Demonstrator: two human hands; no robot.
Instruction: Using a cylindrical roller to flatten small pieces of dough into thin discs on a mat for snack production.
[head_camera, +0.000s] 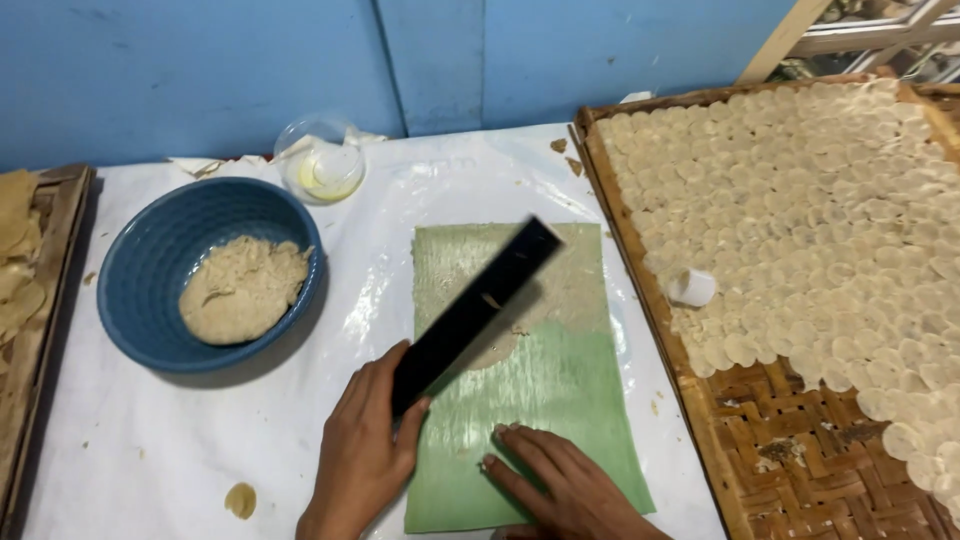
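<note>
Blue walls stand behind a table (160, 450) that is covered in white plastic. I look down at my two hands from above.

My left hand (362, 450) is closed around the bottom end of a long black flat blade (473, 310). That blade leans up and to the right across a green sheet (560, 400) lying flat on the table. Thin tan paste (570, 290) is spread on the top right part of the sheet, right next to the blade.

My right hand (570, 490) lies open and flat, with its fingertips (505, 435) pressing on the lower part of the green sheet. It holds nothing. My hands are close but do not touch each other.

To the left sits a blue bowl (150, 260) with a lump of tan dough (243, 290) inside. Behind it, near the wall, is a small clear cup (320, 160) with some yellow liquid in it.

On the right is a big woven tray (790, 440). Lots of thin, pale round discs (820, 200) cover most of it, overlapping each other. A small white ring cutter (690, 287) rests on the discs near the tray's left side. At the far left edge I see a wooden tray (55, 250) with tan scraps (18, 260) on it.
</note>
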